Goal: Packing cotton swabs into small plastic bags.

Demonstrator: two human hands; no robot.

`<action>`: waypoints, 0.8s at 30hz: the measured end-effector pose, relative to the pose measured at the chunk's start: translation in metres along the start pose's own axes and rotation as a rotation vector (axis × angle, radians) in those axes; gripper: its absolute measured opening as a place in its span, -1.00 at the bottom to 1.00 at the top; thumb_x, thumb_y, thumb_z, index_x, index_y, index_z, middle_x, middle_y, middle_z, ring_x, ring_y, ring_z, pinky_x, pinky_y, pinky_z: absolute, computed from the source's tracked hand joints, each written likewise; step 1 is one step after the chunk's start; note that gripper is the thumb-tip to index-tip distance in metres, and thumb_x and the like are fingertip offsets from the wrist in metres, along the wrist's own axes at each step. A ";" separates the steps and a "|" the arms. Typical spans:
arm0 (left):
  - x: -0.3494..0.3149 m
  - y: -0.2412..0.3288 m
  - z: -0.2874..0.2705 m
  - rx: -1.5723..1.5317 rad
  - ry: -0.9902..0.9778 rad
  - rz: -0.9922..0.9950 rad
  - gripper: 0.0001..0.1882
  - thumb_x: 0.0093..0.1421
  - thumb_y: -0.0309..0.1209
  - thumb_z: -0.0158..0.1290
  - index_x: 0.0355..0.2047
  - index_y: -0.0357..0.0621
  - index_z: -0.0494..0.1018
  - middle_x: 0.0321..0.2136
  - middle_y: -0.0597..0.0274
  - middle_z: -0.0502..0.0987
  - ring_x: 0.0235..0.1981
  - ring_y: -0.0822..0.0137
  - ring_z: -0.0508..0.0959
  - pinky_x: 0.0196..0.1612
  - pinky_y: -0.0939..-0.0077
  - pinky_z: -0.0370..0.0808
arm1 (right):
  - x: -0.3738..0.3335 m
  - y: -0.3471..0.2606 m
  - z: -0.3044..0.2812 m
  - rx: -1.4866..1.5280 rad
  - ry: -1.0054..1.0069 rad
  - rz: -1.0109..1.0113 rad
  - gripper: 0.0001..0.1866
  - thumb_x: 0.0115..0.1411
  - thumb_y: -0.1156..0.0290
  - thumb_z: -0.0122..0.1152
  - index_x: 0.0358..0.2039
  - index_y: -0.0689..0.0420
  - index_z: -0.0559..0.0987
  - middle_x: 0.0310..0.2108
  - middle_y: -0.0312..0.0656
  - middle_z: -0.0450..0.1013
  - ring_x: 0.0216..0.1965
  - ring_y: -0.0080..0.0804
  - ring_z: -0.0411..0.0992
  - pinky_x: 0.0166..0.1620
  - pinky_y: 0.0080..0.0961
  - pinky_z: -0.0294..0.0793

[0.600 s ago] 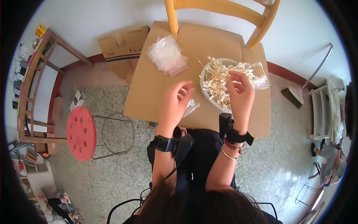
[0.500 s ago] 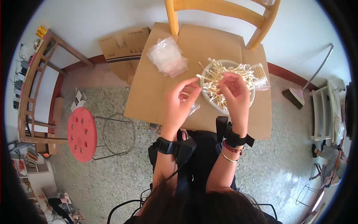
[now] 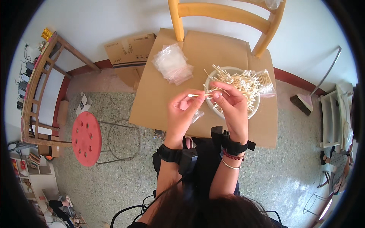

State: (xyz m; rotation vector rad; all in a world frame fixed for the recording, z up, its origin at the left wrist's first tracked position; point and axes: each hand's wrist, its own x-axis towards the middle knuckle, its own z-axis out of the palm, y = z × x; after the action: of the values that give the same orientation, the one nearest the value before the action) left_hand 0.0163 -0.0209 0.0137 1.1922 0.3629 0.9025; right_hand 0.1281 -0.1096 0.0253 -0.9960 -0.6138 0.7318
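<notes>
Just in front of the bowl, my left hand (image 3: 181, 116) pinches cotton swabs (image 3: 197, 95) held sideways, a white tip poking out at the left. From the other side, my right hand (image 3: 232, 110) closes thumb and fingers on their right end, over the near part of the bowl. How many swabs lie between the hands, I cannot tell. The white round bowl (image 3: 257, 108) is heaped with loose cotton swabs (image 3: 237, 83). A small clear bag (image 3: 197, 115) shows beside my left hand, partly hidden by it.
Flat cardboard (image 3: 152, 102) covers the seat of a wooden chair (image 3: 224, 12). Empty clear bags (image 3: 173, 62) lie stacked at its left, and a filled bag of swabs (image 3: 266, 81) sits right of the bowl. A red stool (image 3: 86, 138) stands on the left, a broom (image 3: 303, 103) on the right.
My right hand has come left and down from over the bowl to meet my left hand. The two now hold cotton swabs between them.
</notes>
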 end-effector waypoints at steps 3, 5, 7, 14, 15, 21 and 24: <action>0.001 0.004 -0.003 -0.020 -0.046 0.001 -0.86 0.14 -0.57 0.12 -0.26 -0.30 0.51 -0.31 0.22 0.56 -0.26 0.48 0.50 -0.16 0.59 0.43 | 0.002 0.001 -0.002 0.029 -0.019 -0.011 -0.79 0.12 0.60 0.22 -0.20 0.28 0.53 -0.13 -0.14 0.48 -0.20 -0.55 0.45 -0.11 -0.60 0.47; 0.001 0.005 -0.003 -0.014 -0.071 0.047 -0.85 0.14 -0.57 0.12 -0.25 -0.31 0.51 -0.30 0.21 0.55 -0.27 0.46 0.51 -0.18 0.59 0.43 | 0.003 0.002 -0.002 0.027 -0.047 -0.025 -0.82 0.13 0.58 0.22 -0.22 0.29 0.54 -0.13 -0.13 0.48 -0.20 -0.55 0.45 -0.11 -0.59 0.47; 0.001 0.007 -0.001 -0.021 -0.077 0.047 -0.86 0.14 -0.57 0.12 -0.27 -0.31 0.51 -0.30 0.21 0.55 -0.26 0.47 0.51 -0.19 0.60 0.43 | 0.004 0.003 -0.003 0.013 -0.050 -0.047 -0.86 0.14 0.56 0.22 -0.27 0.29 0.55 -0.15 -0.12 0.47 -0.25 -0.56 0.45 -0.16 -0.61 0.47; 0.007 -0.003 -0.001 0.630 -0.132 0.304 -0.85 0.06 -0.59 0.16 -0.32 -0.23 0.54 -0.35 0.21 0.55 -0.32 0.43 0.53 -0.30 0.58 0.44 | 0.003 0.007 -0.003 -0.174 0.024 -0.250 -0.88 0.05 0.51 0.33 -0.37 0.21 0.60 -0.19 -0.16 0.49 -0.38 -0.62 0.40 -0.32 -0.67 0.38; 0.007 -0.006 -0.002 0.631 -0.133 0.308 -0.85 0.06 -0.59 0.16 -0.32 -0.23 0.54 -0.35 0.21 0.55 -0.32 0.43 0.53 -0.30 0.58 0.44 | 0.003 0.006 0.000 -0.309 0.013 -0.241 -0.86 0.00 0.49 0.37 -0.38 0.17 0.62 -0.19 -0.20 0.50 -0.36 -0.60 0.39 -0.34 -0.67 0.35; 0.003 -0.018 -0.005 0.414 -0.099 0.205 -0.84 0.04 -0.64 0.14 -0.33 -0.23 0.53 -0.34 0.21 0.54 -0.34 0.41 0.54 -0.28 0.58 0.44 | 0.003 0.005 0.007 -0.632 -0.016 -0.314 -0.76 -0.12 0.42 0.45 -0.37 0.10 0.65 -0.18 -0.29 0.50 -0.25 -0.54 0.36 -0.36 -0.62 0.29; 0.003 -0.015 -0.011 0.173 -0.074 0.162 -0.84 0.07 -0.65 0.13 -0.30 -0.28 0.51 -0.32 0.20 0.54 -0.30 0.40 0.54 -0.24 0.56 0.46 | 0.004 0.005 0.010 -0.564 -0.004 -0.266 -0.74 -0.10 0.44 0.44 -0.33 0.12 0.63 -0.16 -0.26 0.49 -0.20 -0.51 0.38 -0.30 -0.60 0.34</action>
State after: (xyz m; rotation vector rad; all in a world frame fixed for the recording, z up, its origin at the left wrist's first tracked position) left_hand 0.0166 -0.0130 -0.0039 1.4260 0.2923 0.9782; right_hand 0.1218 -0.0995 0.0255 -1.3936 -0.9651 0.3242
